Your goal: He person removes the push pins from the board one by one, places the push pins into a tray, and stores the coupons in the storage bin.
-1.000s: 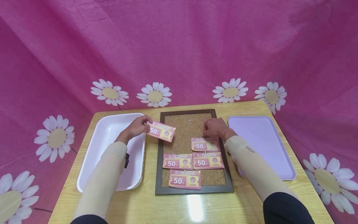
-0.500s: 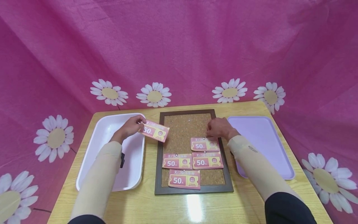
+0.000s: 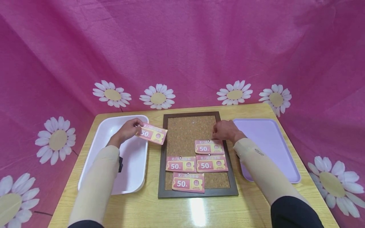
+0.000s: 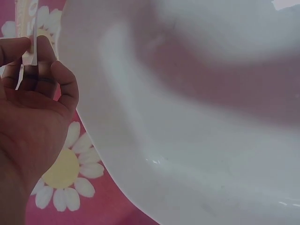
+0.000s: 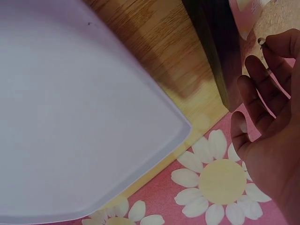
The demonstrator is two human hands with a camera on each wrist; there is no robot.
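My left hand [image 3: 129,129] pinches a pink and yellow coupon [image 3: 154,133] by its left end, over the gap between the white basin [image 3: 142,171] and the framed cork board [image 3: 182,133]. In the left wrist view the coupon [image 4: 29,28] shows nearly edge-on between thumb and fingers. Over the board's right edge, my right hand [image 3: 223,130] pinches a small shiny round-headed pin [image 5: 261,41] at its thumb tip. Just below that hand lies a coupon [image 3: 209,147] with a pin at its top edge. Several like coupons are on the board's lower half, each pinned at the top.
A lilac tray [image 3: 262,139] lies on the wooden table [image 3: 148,209] to the right of the board, partly under the right forearm. The basin sits beneath the left forearm. A pink curtain with daisies [image 3: 182,57] encloses the table's back and sides.
My left hand has drawn the coupon leftward, away from the board. My right hand has shifted slightly right, uncovering the pin on the top coupon.
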